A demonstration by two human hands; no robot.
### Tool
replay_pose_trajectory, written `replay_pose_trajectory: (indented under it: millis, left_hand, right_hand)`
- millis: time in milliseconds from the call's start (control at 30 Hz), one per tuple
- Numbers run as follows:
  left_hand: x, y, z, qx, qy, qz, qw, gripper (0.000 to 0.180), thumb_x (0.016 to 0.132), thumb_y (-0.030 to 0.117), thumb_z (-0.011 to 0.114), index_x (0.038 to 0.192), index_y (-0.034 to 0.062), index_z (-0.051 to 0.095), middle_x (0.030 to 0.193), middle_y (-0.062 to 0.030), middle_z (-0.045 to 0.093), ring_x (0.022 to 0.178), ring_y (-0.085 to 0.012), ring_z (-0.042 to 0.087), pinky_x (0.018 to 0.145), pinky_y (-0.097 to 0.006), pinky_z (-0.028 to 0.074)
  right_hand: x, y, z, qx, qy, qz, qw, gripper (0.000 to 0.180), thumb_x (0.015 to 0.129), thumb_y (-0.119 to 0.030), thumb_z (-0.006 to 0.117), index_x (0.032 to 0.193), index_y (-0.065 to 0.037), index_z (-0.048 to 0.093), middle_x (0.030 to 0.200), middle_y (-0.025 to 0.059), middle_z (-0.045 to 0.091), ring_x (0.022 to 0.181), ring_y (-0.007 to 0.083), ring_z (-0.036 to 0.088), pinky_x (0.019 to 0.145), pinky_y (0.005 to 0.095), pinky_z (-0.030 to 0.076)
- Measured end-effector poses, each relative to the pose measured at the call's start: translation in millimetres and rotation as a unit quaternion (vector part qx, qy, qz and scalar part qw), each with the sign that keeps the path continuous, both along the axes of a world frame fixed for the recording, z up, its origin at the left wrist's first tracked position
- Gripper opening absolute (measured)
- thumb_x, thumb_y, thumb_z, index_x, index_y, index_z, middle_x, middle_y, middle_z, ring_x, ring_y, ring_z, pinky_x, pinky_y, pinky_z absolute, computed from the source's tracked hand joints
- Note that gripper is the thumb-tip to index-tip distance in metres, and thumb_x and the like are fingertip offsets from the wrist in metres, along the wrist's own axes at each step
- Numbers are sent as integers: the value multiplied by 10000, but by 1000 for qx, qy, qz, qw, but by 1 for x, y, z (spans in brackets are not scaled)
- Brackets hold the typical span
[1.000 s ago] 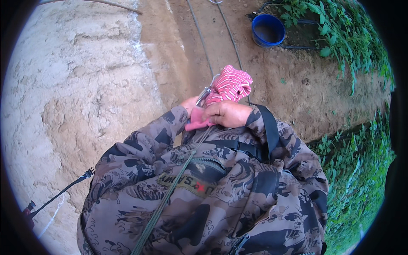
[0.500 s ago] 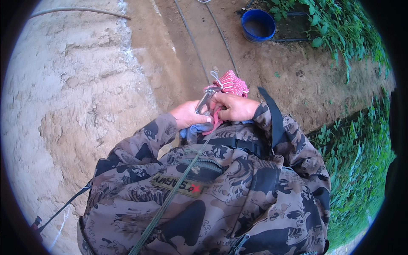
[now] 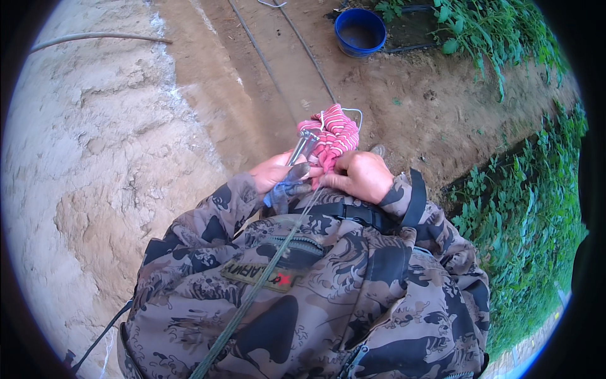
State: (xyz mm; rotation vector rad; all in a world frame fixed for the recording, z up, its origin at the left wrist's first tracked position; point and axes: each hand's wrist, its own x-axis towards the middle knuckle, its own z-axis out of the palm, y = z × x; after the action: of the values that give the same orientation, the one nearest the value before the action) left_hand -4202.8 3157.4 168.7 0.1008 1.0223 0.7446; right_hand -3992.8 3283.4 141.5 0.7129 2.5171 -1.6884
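Observation:
My left hand (image 3: 273, 172) is closed around a shiny metal hand tool (image 3: 299, 149); its exact kind is unclear. A pink-and-white striped cloth (image 3: 339, 131) with a white cord bunches up in front of my body. My right hand (image 3: 365, 177) pinches the narrow, twisted lower part of that cloth, beside the left fingertips. Blue material (image 3: 281, 191) shows under my left hand, partly hidden by it. A greenish string (image 3: 262, 281) stretches up my camouflage jacket to the spot between both hands.
A blue bucket (image 3: 360, 33) stands on the soil ahead to the right. Leafy green plants (image 3: 530, 234) line the right side. Two thin dark hoses (image 3: 307, 50) run along the ground ahead. On the left rises a pale earthen surface (image 3: 107, 145) with a curved pipe (image 3: 101, 36).
My right hand has shifted right and down, apart from the left. More of the striped cloth shows, spread higher between the hands. The background has slid left in view.

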Motion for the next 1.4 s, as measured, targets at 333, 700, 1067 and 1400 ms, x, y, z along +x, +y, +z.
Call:
replay_pose_trajectory:
  millis: [333, 700, 1067, 1400]
  left_hand:
    - [-16, -1, -6, -16, 93, 37, 995, 255, 920, 208, 691, 992, 71, 488, 1145, -161, 668, 955, -138, 625, 798, -245, 521]
    - [-79, 10, -46, 25, 320, -3, 947, 124, 970, 63, 561, 944, 67, 440, 965, -78, 571, 967, -215, 676, 797, -389, 619]
    - [1, 192, -87, 258, 358, -60, 895, 162, 919, 80, 652, 910, 80, 490, 859, -29, 582, 810, -118, 616, 679, -269, 542]
    - [55, 124, -135, 167, 234, -125, 950, 425, 1034, 381, 490, 1237, 13, 555, 1084, -82, 653, 928, -155, 632, 816, -323, 519]
  right_hand:
    - [8, 12, -30, 172, 21, 0, 985, 139, 755, -149, 645, 890, -118, 660, 889, 135, 653, 785, 370, 655, 719, 464, 531]
    - [-30, 10, -55, 65, -6, 102, 993, 203, 787, -238, 694, 957, -131, 719, 971, 117, 705, 915, 328, 668, 777, 442, 528]
    - [-41, 17, -35, 91, 10, 135, 987, 332, 784, -297, 707, 1090, -172, 733, 1064, 89, 707, 975, 297, 662, 841, 403, 522]
    - [34, 15, -35, -104, 153, -282, 941, 171, 884, -120, 682, 1030, -36, 715, 956, 95, 717, 879, 195, 677, 815, 318, 529]
